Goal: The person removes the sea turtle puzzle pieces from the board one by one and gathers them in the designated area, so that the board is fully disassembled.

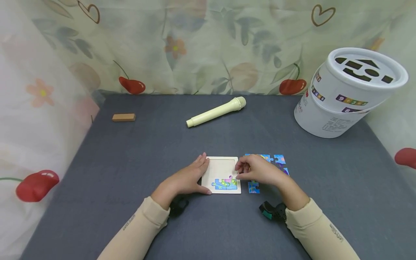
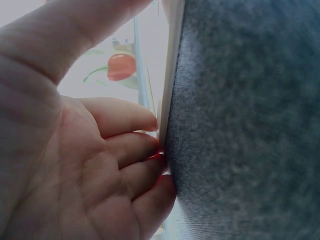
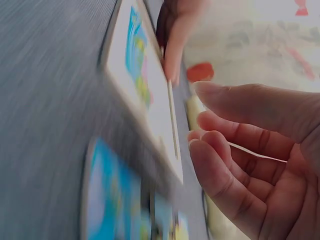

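A square wooden puzzle tray (image 1: 221, 168) lies on the table, with a few joined jigsaw pieces (image 1: 224, 184) in its lower part. Along the tray's left side rests my left hand (image 1: 186, 177), thumb by the lower left corner and fingers stretched toward the upper one; the left wrist view shows fingertips (image 2: 157, 145) against the edge. My right hand (image 1: 261, 169) hovers at the tray's right edge, fingers loosely bent. In the right wrist view nothing sits between its thumb and fingertips (image 3: 202, 150). Loose blue jigsaw pieces (image 1: 254, 187) lie beneath and beside that hand, partly hidden.
Beyond the tray lies a cream toy microphone (image 1: 216, 112). A small wooden block (image 1: 124, 117) is at the far left. At the back right stands a white bucket (image 1: 338, 104) whose lid has shaped holes. A patterned curtain (image 1: 201, 47) hangs behind the table's far edge.
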`<state>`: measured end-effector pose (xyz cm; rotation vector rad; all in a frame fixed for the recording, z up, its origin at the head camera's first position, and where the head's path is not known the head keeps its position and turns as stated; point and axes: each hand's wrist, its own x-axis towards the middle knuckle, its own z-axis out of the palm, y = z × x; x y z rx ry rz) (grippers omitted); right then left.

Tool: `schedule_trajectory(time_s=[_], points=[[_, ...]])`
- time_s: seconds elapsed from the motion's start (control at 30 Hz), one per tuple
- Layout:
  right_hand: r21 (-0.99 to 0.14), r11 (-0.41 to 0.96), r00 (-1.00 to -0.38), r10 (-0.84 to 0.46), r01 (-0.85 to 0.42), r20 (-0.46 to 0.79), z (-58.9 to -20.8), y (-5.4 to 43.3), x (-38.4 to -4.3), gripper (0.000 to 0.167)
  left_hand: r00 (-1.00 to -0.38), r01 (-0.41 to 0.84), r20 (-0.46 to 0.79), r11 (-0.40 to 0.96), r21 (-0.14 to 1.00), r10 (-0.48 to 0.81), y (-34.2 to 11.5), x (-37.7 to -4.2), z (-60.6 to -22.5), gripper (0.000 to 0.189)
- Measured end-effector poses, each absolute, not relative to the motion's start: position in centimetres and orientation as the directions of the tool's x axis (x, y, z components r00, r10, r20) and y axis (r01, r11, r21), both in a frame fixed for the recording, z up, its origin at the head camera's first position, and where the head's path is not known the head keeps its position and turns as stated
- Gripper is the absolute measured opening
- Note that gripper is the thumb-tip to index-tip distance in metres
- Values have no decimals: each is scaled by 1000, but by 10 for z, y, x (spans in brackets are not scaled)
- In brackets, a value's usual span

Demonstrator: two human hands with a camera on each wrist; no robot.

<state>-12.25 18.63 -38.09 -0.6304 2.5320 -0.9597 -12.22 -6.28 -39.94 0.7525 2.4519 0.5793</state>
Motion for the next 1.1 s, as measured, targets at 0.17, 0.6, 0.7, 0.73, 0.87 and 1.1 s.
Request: schedule_trajectory(time_s=[0.17,0.6,0.7,0.73,0.87,1.1], points=[[-684,655,-783,-590,-322,-196,-382,162,-131,18,-717,390,-321,738,551,619,-63,-122,-398,100],[-699,637,-734,-636,-325,-238,-385,141,-129,21,-720,400,-303,731,553,624,-64,-122,-398,99],[-697,646,-733,-630,-312,-256,-386,141,-128,19,-722,397,-305,734,551,621,-65,-121,-398,99],[-699,647,-734,-628,-306,-260,-387,141,-128,18,-722,397,-305,733,552,620,-65,-121,-398,99],[-696,655,-742,-616,-294,-266,-389,142,-127,17,-721,401,-300,728,556,625,-65,-121,-399,99],[-680,670,-758,-599,-297,-258,-392,144,-127,19,-715,415,-294,723,552,634,-66,-121,-400,99]])
